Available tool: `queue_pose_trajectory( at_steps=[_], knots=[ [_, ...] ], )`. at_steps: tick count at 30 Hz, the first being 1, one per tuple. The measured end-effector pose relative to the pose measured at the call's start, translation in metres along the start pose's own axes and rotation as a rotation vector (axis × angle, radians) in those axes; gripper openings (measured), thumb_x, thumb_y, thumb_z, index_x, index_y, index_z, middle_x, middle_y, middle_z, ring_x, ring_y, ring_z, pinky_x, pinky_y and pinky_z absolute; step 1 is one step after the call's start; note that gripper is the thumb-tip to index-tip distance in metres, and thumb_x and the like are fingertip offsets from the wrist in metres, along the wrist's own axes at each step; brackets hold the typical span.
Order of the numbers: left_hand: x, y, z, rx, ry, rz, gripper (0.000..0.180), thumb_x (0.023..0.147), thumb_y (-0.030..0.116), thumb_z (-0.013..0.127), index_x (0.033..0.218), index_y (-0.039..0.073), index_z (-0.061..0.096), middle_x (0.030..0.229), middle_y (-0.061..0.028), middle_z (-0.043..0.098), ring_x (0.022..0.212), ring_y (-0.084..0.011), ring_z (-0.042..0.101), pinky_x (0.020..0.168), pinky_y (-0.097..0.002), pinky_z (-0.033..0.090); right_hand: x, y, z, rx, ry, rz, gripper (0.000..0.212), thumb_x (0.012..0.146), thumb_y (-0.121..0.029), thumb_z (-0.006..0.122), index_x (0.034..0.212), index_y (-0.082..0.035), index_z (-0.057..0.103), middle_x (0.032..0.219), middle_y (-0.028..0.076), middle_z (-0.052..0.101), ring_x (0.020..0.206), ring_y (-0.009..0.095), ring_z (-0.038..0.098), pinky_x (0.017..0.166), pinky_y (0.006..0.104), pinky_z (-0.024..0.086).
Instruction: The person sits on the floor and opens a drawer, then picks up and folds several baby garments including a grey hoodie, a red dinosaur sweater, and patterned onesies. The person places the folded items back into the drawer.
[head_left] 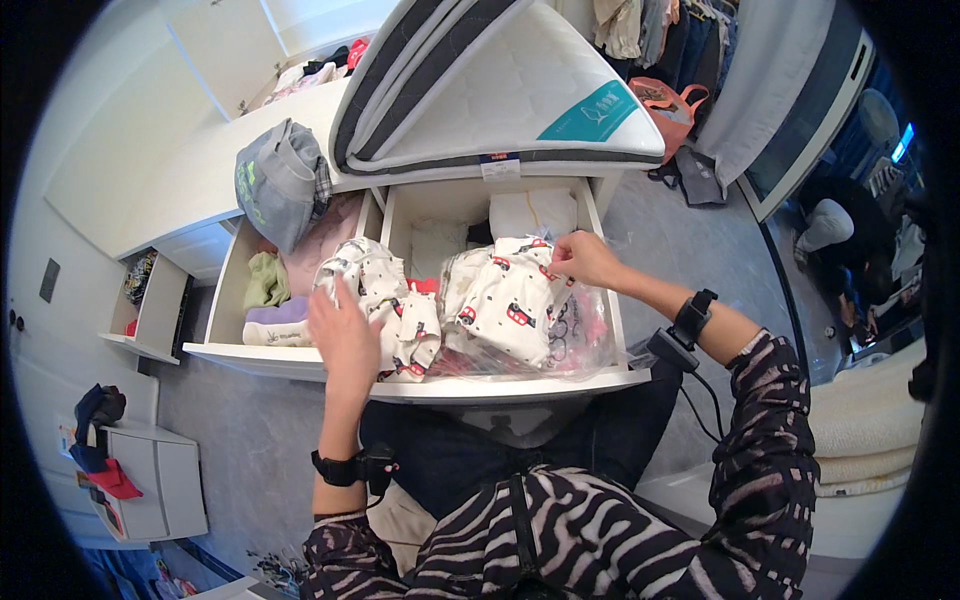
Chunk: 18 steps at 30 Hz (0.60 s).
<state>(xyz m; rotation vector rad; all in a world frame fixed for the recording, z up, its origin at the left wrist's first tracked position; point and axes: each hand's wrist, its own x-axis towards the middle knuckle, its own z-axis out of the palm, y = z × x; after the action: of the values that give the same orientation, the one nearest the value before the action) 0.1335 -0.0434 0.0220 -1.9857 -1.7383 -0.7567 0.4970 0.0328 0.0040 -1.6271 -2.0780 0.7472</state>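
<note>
Two white pieces of clothing printed with red and black cars lie at the open drawers in front of me. My right hand (588,260) pinches the upper right edge of the folded printed garment (515,305), which rests on a clear plastic bag (590,340) in the right drawer (520,388). To the left, a looser, bunched printed garment (385,290) lies across the divide between the two drawers. Against its left side is my left hand (345,335), fingers stretched out and apart, touching the cloth. A bit of red fabric (424,286) shows between the two garments.
The left drawer (250,352) holds pink, green and purple clothes. Grey jeans (280,185) drape over its back corner. A folded mattress (480,100) stands on the cabinet top (150,190). An orange bag (665,110) sits at the back right. Another person (850,230) crouches far right.
</note>
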Motion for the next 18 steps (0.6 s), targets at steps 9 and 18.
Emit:
queue_pose_trajectory(
  at_steps=[9,18],
  knots=[
    [0.032,0.102,-0.001,-1.831,-0.936,-0.635,0.028,0.082,0.007,0.064,0.108,-0.001,0.057,0.089,-0.0032,0.061,0.078,-0.0102,0.059,0.068,-0.0251,0.048,-0.073,-0.113,0.025,0.401,-0.086,-0.669,0.010,0.079,-0.010,0.062,0.083,-0.001,0.061,0.068,0.009,0.062,0.061,0.011,0.058,0.056,0.0271,0.046],
    [0.038,0.094,-0.030,-1.616,-0.908,-0.349,0.029,0.084,0.007,0.062,0.111,0.000,0.058,0.093,0.0001,0.062,0.080,-0.0045,0.055,0.070,-0.0201,0.044,-0.069,-0.119,-0.020,0.551,0.000,-0.216,0.058,0.073,-0.034,0.073,0.112,0.001,0.050,0.100,0.016,0.061,0.092,0.021,0.060,0.072,0.0286,0.049]
  ],
)
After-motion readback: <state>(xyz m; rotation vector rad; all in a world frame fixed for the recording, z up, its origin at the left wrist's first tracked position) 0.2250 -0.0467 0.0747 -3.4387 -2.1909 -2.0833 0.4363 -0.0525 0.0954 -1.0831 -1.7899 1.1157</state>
